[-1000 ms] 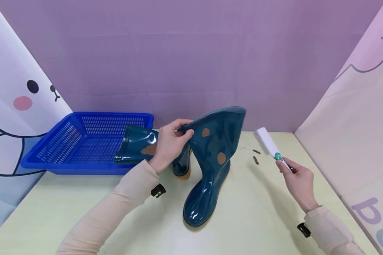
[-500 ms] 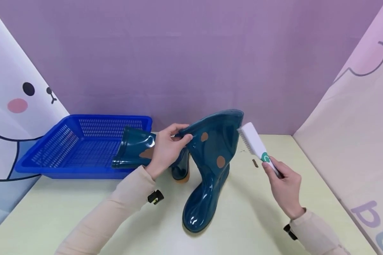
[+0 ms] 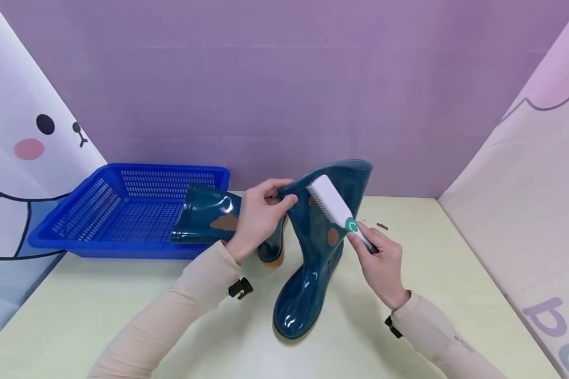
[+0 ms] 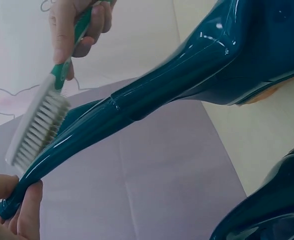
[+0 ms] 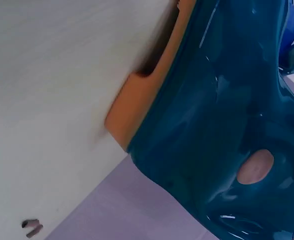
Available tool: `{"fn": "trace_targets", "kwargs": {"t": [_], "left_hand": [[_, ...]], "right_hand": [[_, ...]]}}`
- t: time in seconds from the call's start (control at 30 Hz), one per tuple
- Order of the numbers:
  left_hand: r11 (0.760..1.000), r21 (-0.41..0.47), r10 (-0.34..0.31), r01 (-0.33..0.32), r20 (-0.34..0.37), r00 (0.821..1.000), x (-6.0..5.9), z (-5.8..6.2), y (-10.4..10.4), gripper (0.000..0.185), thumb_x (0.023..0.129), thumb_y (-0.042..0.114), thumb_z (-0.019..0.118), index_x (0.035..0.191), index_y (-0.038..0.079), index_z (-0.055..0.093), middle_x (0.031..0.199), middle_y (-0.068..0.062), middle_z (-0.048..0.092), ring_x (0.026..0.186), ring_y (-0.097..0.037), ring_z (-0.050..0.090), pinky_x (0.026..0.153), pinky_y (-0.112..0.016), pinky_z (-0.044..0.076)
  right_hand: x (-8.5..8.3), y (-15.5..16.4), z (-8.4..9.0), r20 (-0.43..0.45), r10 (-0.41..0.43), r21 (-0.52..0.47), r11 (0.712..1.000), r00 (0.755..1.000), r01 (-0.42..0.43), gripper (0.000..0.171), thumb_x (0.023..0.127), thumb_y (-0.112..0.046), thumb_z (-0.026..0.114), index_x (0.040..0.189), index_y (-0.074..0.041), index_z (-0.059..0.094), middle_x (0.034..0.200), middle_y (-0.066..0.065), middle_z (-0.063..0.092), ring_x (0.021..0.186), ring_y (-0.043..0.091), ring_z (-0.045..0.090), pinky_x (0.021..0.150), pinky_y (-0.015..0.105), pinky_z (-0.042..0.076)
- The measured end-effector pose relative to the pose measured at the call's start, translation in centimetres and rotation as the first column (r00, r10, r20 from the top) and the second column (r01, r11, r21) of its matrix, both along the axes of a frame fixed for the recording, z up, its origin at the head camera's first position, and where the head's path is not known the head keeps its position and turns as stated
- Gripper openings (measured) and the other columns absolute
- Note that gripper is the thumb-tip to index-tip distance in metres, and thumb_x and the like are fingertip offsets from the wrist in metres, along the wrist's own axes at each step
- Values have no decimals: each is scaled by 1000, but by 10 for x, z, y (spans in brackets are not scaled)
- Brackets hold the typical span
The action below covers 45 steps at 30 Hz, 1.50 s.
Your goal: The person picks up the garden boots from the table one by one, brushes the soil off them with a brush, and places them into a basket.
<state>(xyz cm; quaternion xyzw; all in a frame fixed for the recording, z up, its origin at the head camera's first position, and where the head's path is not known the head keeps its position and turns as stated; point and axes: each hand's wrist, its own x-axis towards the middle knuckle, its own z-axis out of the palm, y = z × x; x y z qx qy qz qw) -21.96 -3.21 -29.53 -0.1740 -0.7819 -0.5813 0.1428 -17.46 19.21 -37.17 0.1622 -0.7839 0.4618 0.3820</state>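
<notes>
A glossy dark teal rain boot (image 3: 296, 308) stands on its sole, its shaft flattened and marked with brown patches (image 3: 332, 237). My left hand (image 3: 258, 218) pinches the top edge of the shaft between thumb and fingers, as the left wrist view also shows. My right hand (image 3: 381, 268) grips a white and green scrub brush (image 3: 331, 197) by its handle. The bristles (image 4: 42, 125) lie right at the upper shaft, close to my left fingers. In the right wrist view the orange heel (image 5: 129, 110) and one brown patch (image 5: 255, 166) show; the brush is out of that view.
Behind my left hand a second teal boot (image 3: 206, 208) lies on its side, its shaft overlapping a blue plastic basket (image 3: 123, 251). Small brown bits (image 3: 382, 226) lie on the pale table right of the standing boot. A purple cloth wall (image 3: 284, 95) closes off the back.
My right hand has brought the brush leftward from the right side of the table to the standing boot's upper shaft. My left hand keeps its grip on the boot's edge.
</notes>
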Motion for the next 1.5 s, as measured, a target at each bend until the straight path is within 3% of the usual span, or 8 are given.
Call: {"fn": "trace_targets", "kwargs": {"t": [0.23,0.6,0.83,1.07,1.27,1.5], "left_hand": [[999,-12,36,-36,-22,999,1,2,-3,24,85,13,65,109,9,66,100,-9,68,78,-19,66,71,-29,56],[999,-1,46,-46,-27,999,-1,0,-6,23,85,13,65,107,9,66,99,-10,69,79,-19,68,67,-29,56],[999,22,33,-33,-11,999,-2,-3,-7,26,85,11,64,111,7,64,104,-11,67,79,-20,68,59,-22,53],[1000,26,9,-7,-49,999,1,0,-2,25,85,11,64,110,7,64,103,-11,67,82,-20,68,71,-30,56],[1000,23,6,-4,-54,999,2,0,0,25,85,11,64,110,7,65,103,-11,67,83,-22,68,70,-31,56],[1000,21,22,-21,-62,998,1,0,-5,25,85,11,64,110,7,65,105,-11,67,82,-21,68,71,-31,56]], "right_hand": [[-3,1,-4,56,-33,30,999,998,32,28,76,2,71,103,0,69,66,5,57,53,4,39,44,16,30],[-4,2,-4,11,0,120,993,1000,-1,28,73,3,72,101,1,70,69,7,65,53,4,38,43,16,29],[1,1,-2,-16,-14,53,998,1000,15,28,74,5,71,102,0,70,61,3,53,51,3,35,42,18,26],[-2,-4,-2,13,-18,10,1000,1000,18,28,77,2,70,104,1,68,63,5,53,53,4,36,43,18,28],[2,1,-5,38,-32,53,998,999,30,26,75,3,71,101,2,70,59,2,50,52,4,35,43,18,27],[3,5,-3,41,-31,98,995,999,27,25,74,3,72,99,2,70,69,7,64,54,5,38,44,17,29]]}}
